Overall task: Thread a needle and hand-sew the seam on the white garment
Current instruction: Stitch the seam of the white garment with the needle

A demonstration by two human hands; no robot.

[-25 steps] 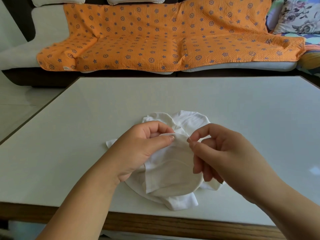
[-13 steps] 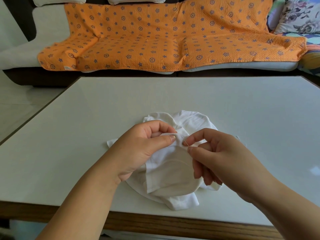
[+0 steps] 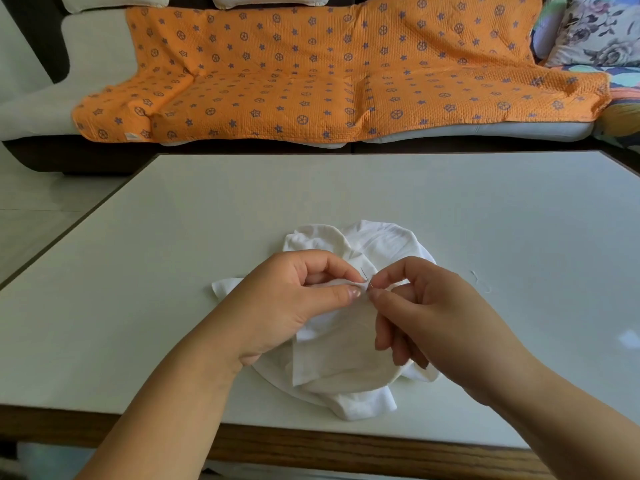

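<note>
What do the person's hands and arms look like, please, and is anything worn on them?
The left hand and right hand are bare: no gloves, rings, watch or bracelet. The left forearm and right forearm are bare too, no sleeve in view. The left thumbnail looks short and unpainted.

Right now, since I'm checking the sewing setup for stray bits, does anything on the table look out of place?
Only one thing: a thin curl of white thread lies on the table, right of the white garment. Whether it runs back to the needle is too faint to tell.
</note>
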